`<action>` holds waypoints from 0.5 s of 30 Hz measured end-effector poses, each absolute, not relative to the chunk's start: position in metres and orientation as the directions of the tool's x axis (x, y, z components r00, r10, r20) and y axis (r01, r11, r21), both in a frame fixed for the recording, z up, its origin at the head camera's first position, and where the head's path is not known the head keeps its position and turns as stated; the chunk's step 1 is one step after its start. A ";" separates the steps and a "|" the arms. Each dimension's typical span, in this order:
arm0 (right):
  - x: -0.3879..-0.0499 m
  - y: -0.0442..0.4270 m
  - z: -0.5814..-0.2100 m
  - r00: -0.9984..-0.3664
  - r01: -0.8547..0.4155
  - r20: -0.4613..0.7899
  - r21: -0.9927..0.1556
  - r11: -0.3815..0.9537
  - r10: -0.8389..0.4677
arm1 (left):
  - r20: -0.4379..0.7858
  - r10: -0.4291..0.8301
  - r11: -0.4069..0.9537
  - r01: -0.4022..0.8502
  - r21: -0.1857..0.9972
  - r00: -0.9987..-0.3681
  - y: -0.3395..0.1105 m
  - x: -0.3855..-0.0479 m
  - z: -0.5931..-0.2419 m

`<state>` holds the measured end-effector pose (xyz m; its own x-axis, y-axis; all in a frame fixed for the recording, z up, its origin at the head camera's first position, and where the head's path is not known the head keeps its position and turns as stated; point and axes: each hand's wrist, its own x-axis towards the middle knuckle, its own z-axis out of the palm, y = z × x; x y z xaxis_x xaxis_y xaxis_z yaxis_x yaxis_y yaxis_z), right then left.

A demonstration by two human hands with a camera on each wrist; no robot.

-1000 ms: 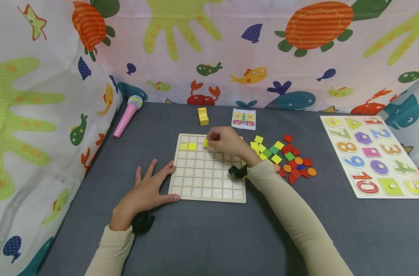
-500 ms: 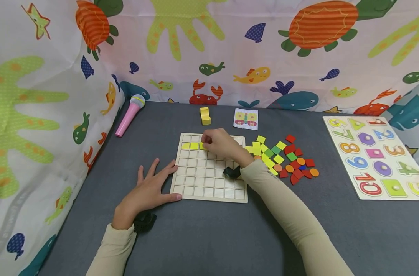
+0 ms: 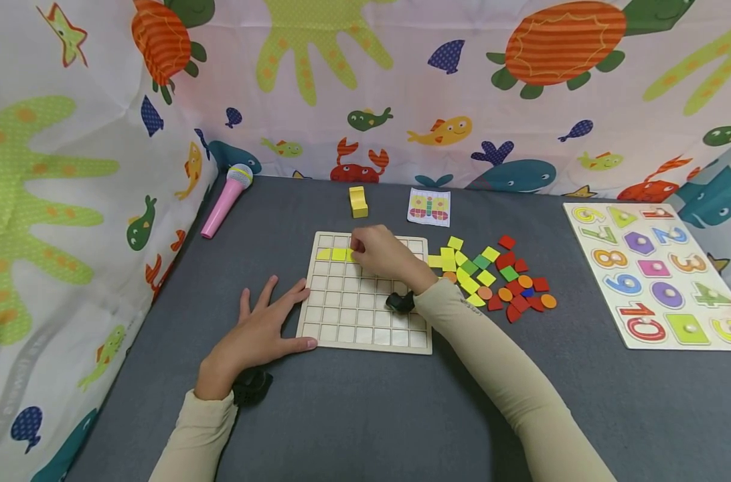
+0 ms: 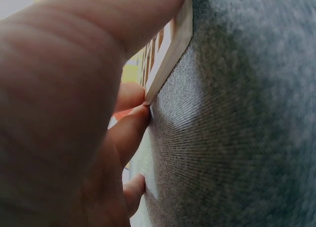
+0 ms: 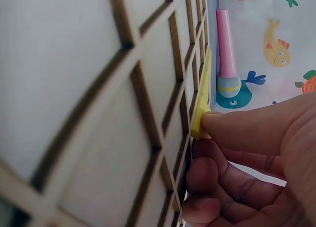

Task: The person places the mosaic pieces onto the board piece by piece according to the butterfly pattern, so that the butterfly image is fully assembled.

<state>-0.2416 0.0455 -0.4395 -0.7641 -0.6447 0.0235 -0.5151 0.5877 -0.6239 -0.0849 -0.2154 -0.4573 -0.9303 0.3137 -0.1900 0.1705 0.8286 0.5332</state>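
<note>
The right hand (image 3: 382, 253) hides several cells of the grid (image 3: 344, 314) and part of the yellow tile (image 5: 200, 119) it pinches. In the right wrist view, the grid's nearest cells are blurred and run out of the picture, and the hand is cut off too. In the left wrist view, the left hand (image 3: 258, 339) covers much of the grid. Right of the grid, the number board (image 3: 683, 284) is cut off; beyond the grid, the print on the card (image 3: 428, 207) is too small to make out fully.
</note>
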 end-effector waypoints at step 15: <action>-0.240 0.049 -0.437 -0.758 -0.524 0.039 -0.631 0.572 -0.651 | -0.188 0.325 0.820 0.177 0.544 -0.927 -0.216 -0.084 -0.455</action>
